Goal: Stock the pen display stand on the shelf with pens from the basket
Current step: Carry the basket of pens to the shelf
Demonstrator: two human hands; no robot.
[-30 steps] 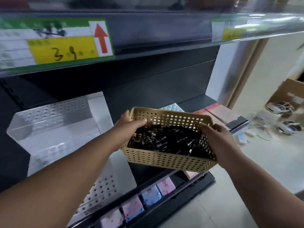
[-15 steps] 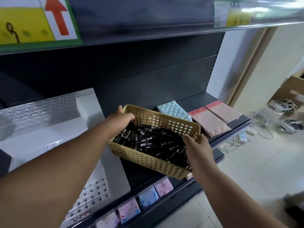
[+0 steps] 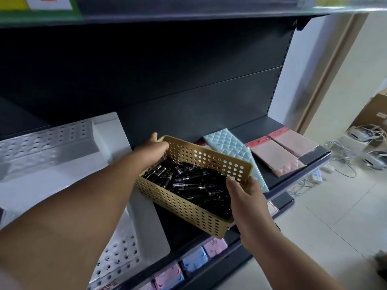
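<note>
Lower it level onto the dark metal shelf [image 3: 261, 126], just right of the stepped, hole-punched white display stand [image 3: 52, 143]: tilted tan perforated plastic basket [image 3: 184, 206], left hand [image 3: 152, 151] clamped on far end & right hand [image 3: 247, 197] on near corner, so slick black pens [image 3: 188, 183] heaped inside don't slide.

Two bare forearms [image 3: 88, 206], bare left grip [image 3: 154, 152], bare right grip [image 3: 247, 198]

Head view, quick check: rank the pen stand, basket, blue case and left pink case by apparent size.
Largest: pen stand, even though it is cut off at the left frame edge.
Next: basket.
Smallest, unranked: blue case and left pink case look alike, and the basket hides part of the blue one.
</note>
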